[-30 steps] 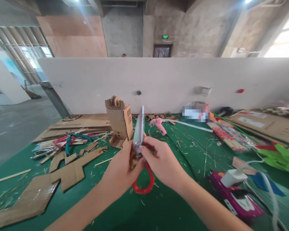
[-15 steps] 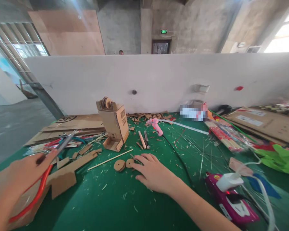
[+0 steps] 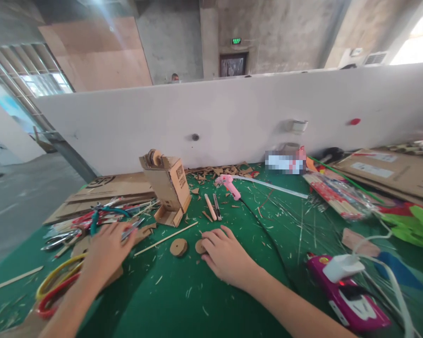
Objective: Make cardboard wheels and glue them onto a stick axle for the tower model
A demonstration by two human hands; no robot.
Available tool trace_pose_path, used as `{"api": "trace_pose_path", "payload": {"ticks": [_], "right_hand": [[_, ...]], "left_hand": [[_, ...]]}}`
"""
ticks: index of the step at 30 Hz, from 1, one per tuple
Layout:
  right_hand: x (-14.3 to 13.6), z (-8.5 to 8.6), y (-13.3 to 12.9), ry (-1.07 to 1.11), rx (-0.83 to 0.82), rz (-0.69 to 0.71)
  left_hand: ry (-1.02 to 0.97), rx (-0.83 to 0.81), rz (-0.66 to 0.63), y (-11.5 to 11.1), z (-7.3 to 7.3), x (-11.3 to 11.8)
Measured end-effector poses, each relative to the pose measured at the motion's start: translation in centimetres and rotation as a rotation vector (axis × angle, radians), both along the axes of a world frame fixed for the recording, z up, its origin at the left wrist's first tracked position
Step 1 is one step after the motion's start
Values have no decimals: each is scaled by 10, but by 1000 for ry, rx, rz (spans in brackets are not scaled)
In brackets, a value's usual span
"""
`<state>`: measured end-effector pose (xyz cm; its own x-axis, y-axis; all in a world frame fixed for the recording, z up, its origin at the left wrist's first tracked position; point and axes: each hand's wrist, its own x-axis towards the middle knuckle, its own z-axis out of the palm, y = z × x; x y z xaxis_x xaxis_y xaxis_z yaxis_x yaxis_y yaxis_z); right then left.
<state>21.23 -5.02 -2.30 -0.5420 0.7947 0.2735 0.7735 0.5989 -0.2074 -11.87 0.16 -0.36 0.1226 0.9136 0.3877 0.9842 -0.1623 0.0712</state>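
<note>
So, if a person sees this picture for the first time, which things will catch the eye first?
Probably the two hands low in the middle: the left hand lies on scissors with red and yellow handles, and the right hand touches one of two small cardboard discs. Behind them stands a folded cardboard box model on the green mat. A pink glue gun lies further back, near the white wall.

**A craft workshop in a bare concrete hall**

The green work table (image 3: 232,300) was strewn with cardboard offcuts (image 3: 120,188), sticks, pliers (image 3: 105,213) and a pink glue gun (image 3: 227,184). A white partition (image 3: 232,112) stood behind; raw concrete walls (image 3: 278,33) rose beyond.
</note>
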Motion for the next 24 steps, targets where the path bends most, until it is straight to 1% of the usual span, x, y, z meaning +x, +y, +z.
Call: {"api": "trace_pose_path", "payload": {"ticks": [2,5,7,10,12,16,18,21,24], "right_hand": [[-3,1,0,2,6,11],[-5,3,2,-1,8,27],[-5,3,3,-1,4,21],[-5,2,4,4,6,24],[-5,0,5,7,19,36],[-3,-3,5,4,66,36],[-2,-4,6,10,69,30],[-1,-6,5,42,69,9],[-1,-8,4,69,71,-7]], "left_hand": [[58,-40,-46,10,-6,25],[116,-150,-42,26,-11,53],[152,-171,-51,32,-12,64],[155,-140,-131,30,-11,74],[142,-123,-164,22,-13,79],[211,-28,-152,5,-19,79],[223,-26,-198,-3,-21,75],[204,-65,-311,-11,-22,69],[217,-55,-332,-16,-20,69]]}}
